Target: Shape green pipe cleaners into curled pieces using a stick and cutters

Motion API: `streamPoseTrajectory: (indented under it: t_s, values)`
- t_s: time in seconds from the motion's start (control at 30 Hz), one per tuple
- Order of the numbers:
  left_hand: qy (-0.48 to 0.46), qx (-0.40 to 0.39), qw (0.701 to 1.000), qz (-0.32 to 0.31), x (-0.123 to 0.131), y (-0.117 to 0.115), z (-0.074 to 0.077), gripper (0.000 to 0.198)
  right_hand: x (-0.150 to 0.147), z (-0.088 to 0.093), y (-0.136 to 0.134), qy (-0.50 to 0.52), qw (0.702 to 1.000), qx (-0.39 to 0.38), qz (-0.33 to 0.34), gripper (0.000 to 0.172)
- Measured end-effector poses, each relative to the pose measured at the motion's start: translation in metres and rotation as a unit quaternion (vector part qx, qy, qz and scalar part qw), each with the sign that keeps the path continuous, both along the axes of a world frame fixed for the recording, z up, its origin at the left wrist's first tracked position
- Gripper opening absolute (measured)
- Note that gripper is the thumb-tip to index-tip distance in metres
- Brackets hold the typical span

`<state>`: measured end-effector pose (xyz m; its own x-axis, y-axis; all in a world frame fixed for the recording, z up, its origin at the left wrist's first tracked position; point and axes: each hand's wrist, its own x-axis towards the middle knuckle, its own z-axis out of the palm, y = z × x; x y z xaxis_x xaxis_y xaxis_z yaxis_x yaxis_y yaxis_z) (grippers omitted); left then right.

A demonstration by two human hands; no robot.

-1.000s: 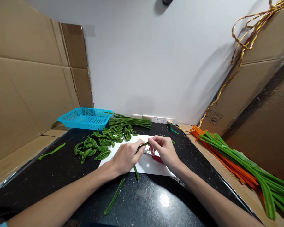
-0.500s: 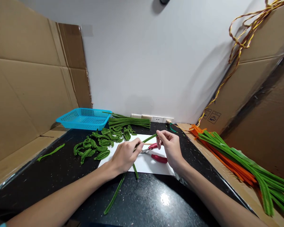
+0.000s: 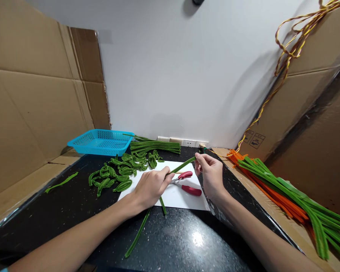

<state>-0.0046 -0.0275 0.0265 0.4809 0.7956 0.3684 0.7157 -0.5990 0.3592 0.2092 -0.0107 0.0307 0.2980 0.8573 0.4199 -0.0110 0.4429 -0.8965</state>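
Note:
A dark green pipe cleaner (image 3: 183, 165) stretches slantwise between my hands above a white sheet of paper (image 3: 175, 200). My left hand (image 3: 150, 186) is closed round its lower left part. At the upper right end, my right hand (image 3: 209, 172) pinches it between thumb and fingers. Beneath them on the paper lie pliers with red handles (image 3: 191, 190), their jaws partly hidden by my left hand. A thin wooden stick (image 3: 179, 172) shows behind the pipe cleaner. Two green lengths (image 3: 138, 233) stick out below my left hand toward the counter's front; whether they join the held piece is hidden.
Several bent green leaf-like pieces (image 3: 123, 185) lie left of the paper. Behind them are a blue plastic basket (image 3: 102, 152) and a bundle of straight green pipe cleaners (image 3: 155, 147). Green and orange bundles (image 3: 286, 192) lie at right, beside cardboard walls (image 3: 42, 102). A green strip (image 3: 61, 183) lies far left.
My right hand has moved right and slightly up, so a longer stretch of pipe cleaner shows between the hands. My left hand has stayed nearly in place. More of the pliers' handles is visible.

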Motion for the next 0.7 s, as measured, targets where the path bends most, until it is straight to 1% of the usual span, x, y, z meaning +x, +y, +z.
streamPoseTrajectory:
  t_s: [0.13,0.27,0.5,0.7]
  values:
    - [0.022,0.005,1.000,0.001,0.0005,0.0010,0.0002,0.034,0.0012,0.0013,0.0004,0.023,1.000,-0.004,-0.006,0.036]
    - [0.039,-0.002,0.999,0.002,-0.0003,0.0002,0.0019,0.035,0.0014,0.0015,0.0003,0.017,1.000,-0.002,-0.003,0.036]
    - [0.052,-0.016,0.998,-0.023,-0.0025,0.0038,-0.0004,0.037,0.0009,-0.0005,-0.0003,0.008,1.000,-0.003,-0.003,0.038]
    - [0.086,-0.014,0.995,-0.039,-0.0012,0.0044,0.0001,0.042,0.0015,-0.0017,0.0014,-0.003,1.000,0.000,-0.009,0.041]
